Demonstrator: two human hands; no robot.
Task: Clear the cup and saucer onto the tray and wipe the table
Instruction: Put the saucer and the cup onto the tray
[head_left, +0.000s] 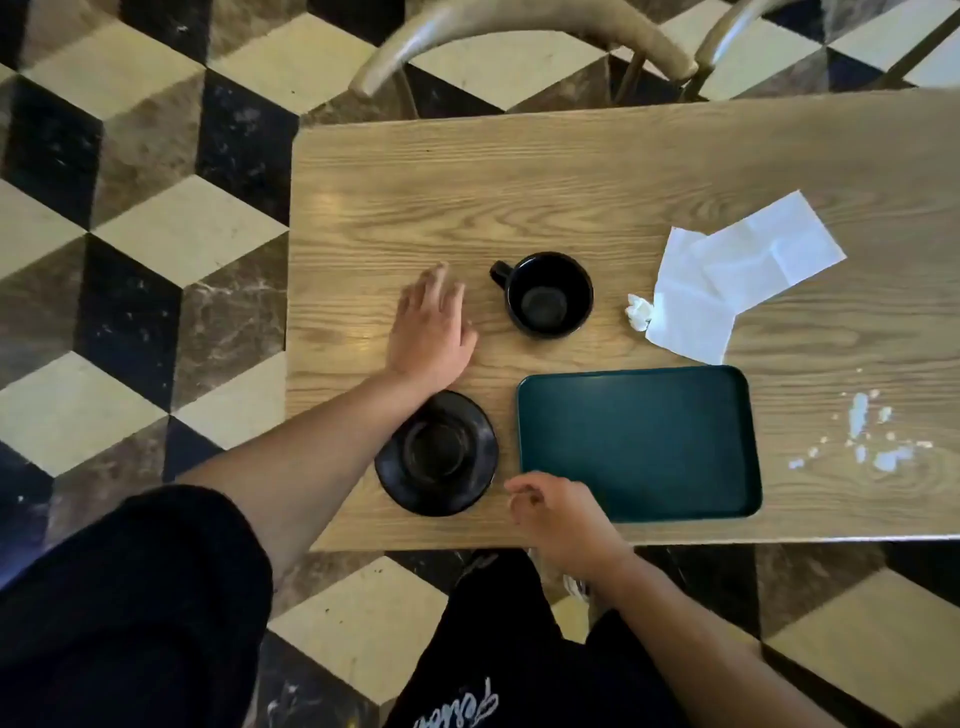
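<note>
The tabletop (519, 171) takes up the right and middle of the view, with nothing cleared off it yet. The tray (639, 441) lies near the front edge, right of centre, and it is bare. Its near edge sits close to the tabletop's front edge, so a hard push while loading could slide it toward the drop.

The napkin (737, 280) lies spread out, far and right of the tray, with a small crumpled wad at its left corner. If it serves for the wipe, loose paper may only smear the white spill (872, 436) to the right of the tray, or sweep crumbs onto the floor.

The saucer (436, 454) rests just left of the tray, near the front edge. The left forearm passes right over its far rim, so pulling that arm back carelessly could catch the rim and tip or drag it.

The cup (548, 293) stands upright and apparently empty, farther back, apart from the saucer, handle pointing left. Any dregs would spill if it is knocked.

The left hand (431, 322) lies flat with fingers straight, beside the cup's handle and holding nothing; a quick reach could bump the handle and spin the cup rather than grip it.

The right hand (558, 512) hovers at the tray's near left corner, fingers loosely curled and empty, between saucer and tray; it could nudge either one.
</note>
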